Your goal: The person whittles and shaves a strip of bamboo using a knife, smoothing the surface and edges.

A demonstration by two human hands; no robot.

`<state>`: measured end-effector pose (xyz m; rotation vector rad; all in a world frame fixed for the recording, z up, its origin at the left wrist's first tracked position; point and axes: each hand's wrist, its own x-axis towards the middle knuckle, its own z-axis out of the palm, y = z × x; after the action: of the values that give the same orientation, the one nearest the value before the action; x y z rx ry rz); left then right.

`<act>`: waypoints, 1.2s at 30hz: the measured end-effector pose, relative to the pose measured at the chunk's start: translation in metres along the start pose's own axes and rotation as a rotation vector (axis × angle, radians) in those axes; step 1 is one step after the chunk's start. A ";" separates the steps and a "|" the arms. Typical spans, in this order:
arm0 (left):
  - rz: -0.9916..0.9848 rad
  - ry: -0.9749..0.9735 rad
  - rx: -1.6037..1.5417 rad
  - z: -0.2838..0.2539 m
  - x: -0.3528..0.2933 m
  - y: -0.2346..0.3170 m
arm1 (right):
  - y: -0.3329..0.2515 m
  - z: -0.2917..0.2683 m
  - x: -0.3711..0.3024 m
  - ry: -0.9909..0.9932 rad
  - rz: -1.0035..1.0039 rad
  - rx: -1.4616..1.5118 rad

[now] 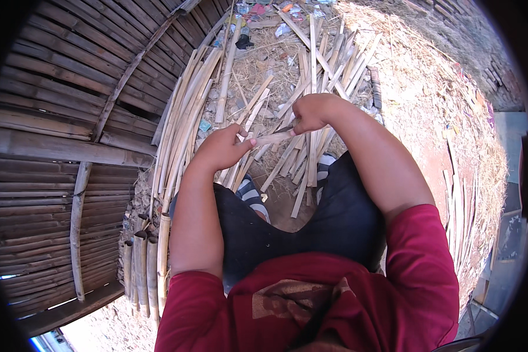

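My left hand grips a short pale bamboo strip that runs to the right between both hands. My right hand is closed on a thin dark blade that rests against the strip's far end. Both hands are held above my knees, over a heap of split bamboo strips lying on the ground. My striped sandals show below the hands.
A woven bamboo wall fills the left side. Long bamboo strips lean along its base, with short bamboo tubes lower down. Dry straw and shavings cover the ground to the right. Litter lies at the top.
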<state>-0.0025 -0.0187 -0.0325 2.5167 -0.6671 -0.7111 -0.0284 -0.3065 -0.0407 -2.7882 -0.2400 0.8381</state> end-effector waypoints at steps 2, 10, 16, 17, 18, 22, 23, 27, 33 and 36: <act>-0.059 -0.007 -0.032 -0.008 -0.006 0.011 | 0.000 -0.004 0.000 0.025 -0.014 0.060; 0.006 0.194 -0.055 -0.011 -0.007 -0.002 | 0.010 -0.020 -0.029 0.442 -0.075 0.223; -0.065 0.194 0.035 -0.021 -0.012 0.006 | -0.002 -0.038 -0.053 0.577 0.107 0.094; -0.066 0.201 0.054 -0.023 -0.015 0.012 | -0.003 -0.039 -0.059 0.627 0.076 0.137; -0.068 0.227 0.068 -0.024 -0.015 0.013 | 0.001 -0.042 -0.061 0.662 0.099 0.141; -0.087 0.344 0.076 -0.024 -0.012 0.010 | 0.021 -0.047 -0.067 0.749 0.217 0.122; -0.078 0.389 0.060 -0.023 -0.011 0.005 | 0.021 -0.049 -0.069 0.744 0.242 0.136; -0.029 0.526 0.031 -0.023 -0.010 0.001 | 0.009 -0.046 -0.071 0.711 0.160 0.081; 0.008 0.609 0.089 -0.025 -0.012 0.008 | 0.014 -0.045 -0.065 0.644 0.065 0.099; 0.023 0.674 0.111 -0.025 -0.014 0.005 | 0.046 -0.046 -0.063 0.744 0.194 0.359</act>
<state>-0.0006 -0.0086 -0.0057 2.6041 -0.4897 0.2025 -0.0504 -0.3723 0.0181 -2.5791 0.2813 -0.1566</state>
